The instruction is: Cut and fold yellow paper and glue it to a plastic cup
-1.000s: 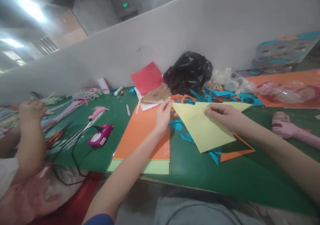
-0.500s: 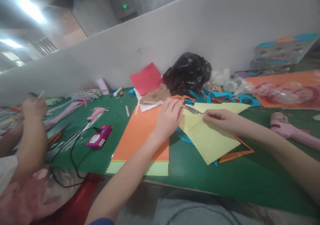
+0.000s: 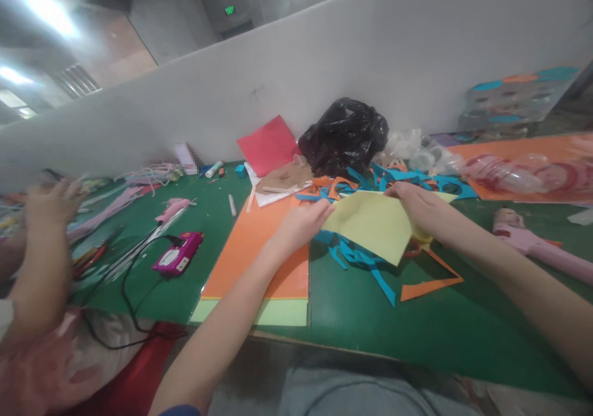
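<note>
A sheet of yellow paper is held up between my two hands, tilted over the cut scraps. My left hand is closed on its left corner, thumb and fingers together. At the paper's upper right edge, my right hand is closed, its fingertips on the sheet. Something yellow and orange shows just under the right hand; I cannot tell what it is. Blue paper scraps and an orange paper strip lie beneath and beside the sheet. No scissors blade shows.
Orange sheets lie under my left forearm. A black plastic bag and red paper are by the partition. A pink glue gun lies right; a purple box with a cable lies left. A co-worker's hand is far left.
The yellow paper has been lifted and turned, and its lower corner has risen. My right hand has moved up along it. The scissors blade seen between my hands is out of sight.
</note>
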{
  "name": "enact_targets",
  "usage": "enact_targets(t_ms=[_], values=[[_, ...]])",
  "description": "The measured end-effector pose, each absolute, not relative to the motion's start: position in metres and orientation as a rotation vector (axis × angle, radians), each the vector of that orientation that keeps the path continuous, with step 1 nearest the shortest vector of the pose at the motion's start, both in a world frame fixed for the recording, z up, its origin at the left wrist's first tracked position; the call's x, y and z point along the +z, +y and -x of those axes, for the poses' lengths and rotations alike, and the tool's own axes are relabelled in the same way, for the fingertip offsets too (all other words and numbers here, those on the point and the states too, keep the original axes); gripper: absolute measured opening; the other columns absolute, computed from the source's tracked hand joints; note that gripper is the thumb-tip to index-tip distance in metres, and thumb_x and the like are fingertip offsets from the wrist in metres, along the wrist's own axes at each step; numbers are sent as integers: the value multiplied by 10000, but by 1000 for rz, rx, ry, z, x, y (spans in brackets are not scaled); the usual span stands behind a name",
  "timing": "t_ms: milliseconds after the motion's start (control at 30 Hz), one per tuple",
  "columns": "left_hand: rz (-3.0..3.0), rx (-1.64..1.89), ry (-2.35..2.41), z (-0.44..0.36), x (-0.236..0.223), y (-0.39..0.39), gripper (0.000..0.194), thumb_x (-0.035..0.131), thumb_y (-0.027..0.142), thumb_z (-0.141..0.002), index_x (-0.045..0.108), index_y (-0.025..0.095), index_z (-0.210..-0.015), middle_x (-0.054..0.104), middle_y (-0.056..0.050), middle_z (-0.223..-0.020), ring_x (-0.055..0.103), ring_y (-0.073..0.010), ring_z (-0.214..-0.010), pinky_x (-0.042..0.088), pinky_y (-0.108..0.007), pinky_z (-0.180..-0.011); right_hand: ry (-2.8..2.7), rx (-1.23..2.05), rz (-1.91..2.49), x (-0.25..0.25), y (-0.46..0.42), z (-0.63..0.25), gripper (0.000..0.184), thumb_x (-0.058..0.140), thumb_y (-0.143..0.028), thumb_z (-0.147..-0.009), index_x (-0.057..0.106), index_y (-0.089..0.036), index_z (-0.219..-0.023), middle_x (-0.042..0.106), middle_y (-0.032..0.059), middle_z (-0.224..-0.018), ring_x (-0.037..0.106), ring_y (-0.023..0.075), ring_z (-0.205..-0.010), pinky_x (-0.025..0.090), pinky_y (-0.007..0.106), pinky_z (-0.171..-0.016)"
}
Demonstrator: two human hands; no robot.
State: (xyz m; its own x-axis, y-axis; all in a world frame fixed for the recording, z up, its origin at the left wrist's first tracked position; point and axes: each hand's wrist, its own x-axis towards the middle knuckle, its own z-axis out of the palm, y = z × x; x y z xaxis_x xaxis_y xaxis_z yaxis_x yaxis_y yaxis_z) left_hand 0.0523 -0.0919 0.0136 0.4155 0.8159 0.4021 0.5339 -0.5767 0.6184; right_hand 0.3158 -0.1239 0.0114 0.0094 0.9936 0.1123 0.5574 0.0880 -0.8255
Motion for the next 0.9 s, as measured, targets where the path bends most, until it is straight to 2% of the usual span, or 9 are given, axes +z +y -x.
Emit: enact_targets(t_ms=[167, 267, 367, 467, 533, 700, 833, 900], values=[[-1864, 1176, 1202, -51, 20, -90, 347, 485, 480, -975, 460, 239, -728, 445, 43, -525, 423, -120, -449, 293, -252, -518, -1522, 833, 1597, 5, -118, -316, 564, 258, -668, -970, 566, -202, -894, 659, 86, -841, 605, 214, -727, 491, 347, -675], [-1596, 1177, 1157, -57, 20, -91, 335, 487, 541, -967, 448, 249, -807, 476, 61, -475, 384, -103, -349, 242, -238, -432, -1694, 777, 1713, 1, -126, -312, 486, 412, -664, -936, 582, -215, -859, 660, 78, -809, 599, 231, -719, 446, 352, -656], [-1498, 1140, 1089, -62, 14, -89, 282, 566, 503, -929, 450, 248, -893, 500, 74, -468, 386, -98, -339, 247, -226, -412, -2088, 467, 1849, -3, -136, -306, 387, 479, -577, -947, 558, -212, -845, 657, 108, -860, 613, 276, -797, 404, 352, -642], [-1524, 1120, 1035, -67, 5, -87, 213, 534, 425, -942, 425, 242, -951, 510, 82, -495, 416, -102, -368, 299, -225, -419, -2260, 126, 1888, -6, -145, -299, 303, 459, -467, -994, 562, -185, -952, 637, 155, -1047, 620, 309, -954, 434, 362, -689], [-1517, 1126, 1013, -69, 2, -85, 175, 508, 381, -948, 412, 237, -971, 575, 60, -574, 449, -100, -397, 334, -230, -434, -2294, 32, 1945, -5, -149, -297, 264, 462, -405, -1010, 565, -162, -1026, 621, 164, -1087, 620, 315, -998, 458, 371, -716], [-1466, 1096, 1010, -71, 0, -85, 160, 504, 316, -943, 406, 222, -1027, 698, -26, -825, 510, -98, -458, 402, -257, -473, -2349, 6, 2129, 4, -154, -295, 307, 460, -382, -1032, 577, -103, -1084, 618, 174, -1083, 629, 337, -1052, 479, 391, -757], [-1530, 1042, 1021, -70, 0, -87, 154, 445, 319, -972, 386, 221, -1075, 690, -48, -874, 570, -133, -509, 445, -282, -497, -2336, 104, 2213, 6, -149, -298, 334, 424, -386, -1050, 602, -104, -1053, 631, 174, -1075, 655, 316, -1017, 460, 371, -729], [-1625, 1048, 1061, -69, 0, -89, 139, 441, 308, -978, 415, 219, -1081, 661, -30, -814, 554, -142, -516, 441, -287, -526, -2345, 129, 2202, 6, -145, -301, 332, 429, -390, -1048, 610, -111, -1041, 642, 166, -1064, 662, 304, -996, 436, 349, -702]])
